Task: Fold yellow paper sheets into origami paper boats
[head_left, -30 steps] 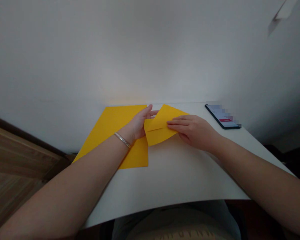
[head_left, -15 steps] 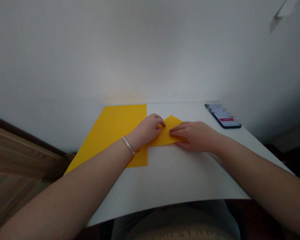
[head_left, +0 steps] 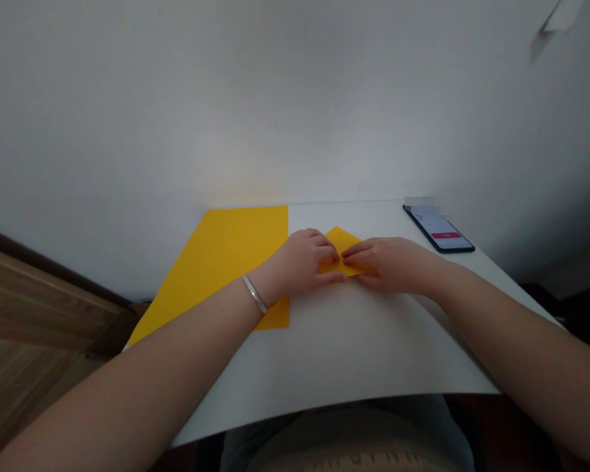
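Observation:
A small folded piece of yellow paper, its far edge rising to a point, lies between my two hands on the white table. My left hand, with a silver bracelet at the wrist, holds its left part, fingers curled on top and thumb along the near edge. On the other side my right hand grips it, fingers pressed on the top and thumb at the near edge. The fingertips of both hands almost meet at the middle. Both hands hide the ends of the folded paper.
A large flat yellow sheet covers the table's left side, partly beneath my left forearm. A phone with a lit screen lies at the back right. The white table abuts a pale wall. Wooden panelling stands at left.
My left hand has moved right along the folded paper, its thumb now at the near edge. The paper's near edge sits slightly farther away. My right hand has shifted a little to the right.

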Demonstrator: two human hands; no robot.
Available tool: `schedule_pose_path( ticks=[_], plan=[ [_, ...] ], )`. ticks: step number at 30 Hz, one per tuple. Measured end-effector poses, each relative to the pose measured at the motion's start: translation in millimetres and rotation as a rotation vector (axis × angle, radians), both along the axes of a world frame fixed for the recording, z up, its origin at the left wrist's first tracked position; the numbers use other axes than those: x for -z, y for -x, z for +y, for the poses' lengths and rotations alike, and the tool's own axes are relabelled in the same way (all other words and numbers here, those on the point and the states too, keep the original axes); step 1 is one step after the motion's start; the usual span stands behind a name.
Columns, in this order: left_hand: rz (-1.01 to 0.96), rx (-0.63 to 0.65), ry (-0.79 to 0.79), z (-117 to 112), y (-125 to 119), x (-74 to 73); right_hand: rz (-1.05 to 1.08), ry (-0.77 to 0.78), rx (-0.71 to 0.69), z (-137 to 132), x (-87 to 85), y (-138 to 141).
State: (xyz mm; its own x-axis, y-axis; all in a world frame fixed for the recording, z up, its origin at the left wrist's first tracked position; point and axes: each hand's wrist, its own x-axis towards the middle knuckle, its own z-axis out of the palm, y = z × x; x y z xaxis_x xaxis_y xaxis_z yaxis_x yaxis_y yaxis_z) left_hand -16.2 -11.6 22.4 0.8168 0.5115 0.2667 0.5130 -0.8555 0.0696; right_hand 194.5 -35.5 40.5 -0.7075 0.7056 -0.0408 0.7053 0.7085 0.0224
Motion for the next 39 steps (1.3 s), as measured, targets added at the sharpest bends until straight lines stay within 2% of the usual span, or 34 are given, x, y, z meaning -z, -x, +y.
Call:
schedule_pose_path(
  ticks=[6,9,12,16,23,27,31,35,39],
  plan=[
    [0.134,-0.058,-0.068,-10,-4,-2.0,0.018,0.007,-0.014,5,-0.8,-2],
    [0.201,-0.063,-0.116,-9,-2,-1.9,0.016,0.021,0.084,6,-2.3,-7],
    [0.217,-0.056,-0.122,-8,-1,-1.1,-0.006,0.111,0.202,7,-3.9,-13],
    [0.207,-0.045,-0.091,-7,0,0.8,-0.014,0.193,0.251,10,-2.1,-21],
    [0.118,-0.016,0.030,-4,-2,3.1,-0.055,0.184,0.236,14,1.5,-30],
    [0.122,-0.018,0.053,-5,-5,-1.2,-0.057,0.151,0.269,6,-5.7,-18],
    [0.113,-0.026,0.076,-6,-5,-6.2,-0.049,0.093,0.203,0,-9.9,-3],
    [0.144,-0.122,0.064,-4,-5,-8.0,-0.094,0.014,0.252,4,-7.6,0],
    [0.205,-0.223,0.050,-1,-6,-8.8,-0.109,0.001,0.311,7,-6.1,-3]
  ],
)
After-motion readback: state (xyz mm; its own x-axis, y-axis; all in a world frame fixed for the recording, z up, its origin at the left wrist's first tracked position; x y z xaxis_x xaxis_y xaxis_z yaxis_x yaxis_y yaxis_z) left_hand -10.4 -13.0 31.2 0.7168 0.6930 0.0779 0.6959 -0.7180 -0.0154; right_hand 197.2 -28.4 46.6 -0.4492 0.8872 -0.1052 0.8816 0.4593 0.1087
